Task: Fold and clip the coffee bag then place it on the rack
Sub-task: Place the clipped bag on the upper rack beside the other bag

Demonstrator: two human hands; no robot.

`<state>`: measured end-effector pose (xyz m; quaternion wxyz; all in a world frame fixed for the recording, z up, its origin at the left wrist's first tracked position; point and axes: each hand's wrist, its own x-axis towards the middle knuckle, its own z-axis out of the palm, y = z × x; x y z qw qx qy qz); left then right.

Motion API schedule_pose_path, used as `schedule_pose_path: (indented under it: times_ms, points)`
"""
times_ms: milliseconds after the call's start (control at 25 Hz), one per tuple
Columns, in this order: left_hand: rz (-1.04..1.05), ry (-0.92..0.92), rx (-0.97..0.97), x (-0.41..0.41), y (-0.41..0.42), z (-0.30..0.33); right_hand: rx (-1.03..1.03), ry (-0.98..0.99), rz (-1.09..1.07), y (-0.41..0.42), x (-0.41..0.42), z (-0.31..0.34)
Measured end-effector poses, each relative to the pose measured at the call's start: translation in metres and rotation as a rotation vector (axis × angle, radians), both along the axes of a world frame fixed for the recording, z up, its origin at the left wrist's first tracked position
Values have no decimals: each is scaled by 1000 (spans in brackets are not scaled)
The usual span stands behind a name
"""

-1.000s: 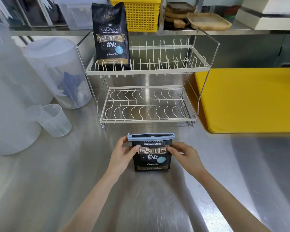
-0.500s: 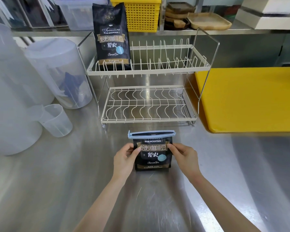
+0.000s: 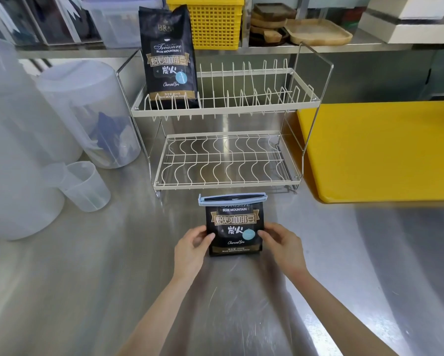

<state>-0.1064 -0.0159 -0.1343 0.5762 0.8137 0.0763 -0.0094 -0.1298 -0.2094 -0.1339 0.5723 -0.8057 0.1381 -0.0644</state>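
A black coffee bag stands on the steel counter just in front of the white two-tier wire rack. Its top is folded down and a light blue clip runs across the fold. My left hand grips the bag's left side and my right hand grips its right side, thumbs on the front. A second, taller black coffee bag stands unclipped at the left end of the rack's upper tier. The lower tier holds nothing.
Translucent plastic jugs and a small measuring cup stand to the left. A yellow board lies right of the rack. Behind, a shelf carries a yellow basket, wooden trays and white boxes.
Both hands have slid lower along the sides of the clipped bag, and the bag stands a little more upright. The rack and the other bag have not moved.
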Motion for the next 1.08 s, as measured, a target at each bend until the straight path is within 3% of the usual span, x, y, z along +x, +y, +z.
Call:
schedule_pose_path:
  times_ms: [520,1080]
  points:
    - [-69,-104,-5,18,-4,40,-43,-93,-66,-8,15,41]
    - [-126,-467,14,77,-13,153,-40,-435,-16,-30,78,142]
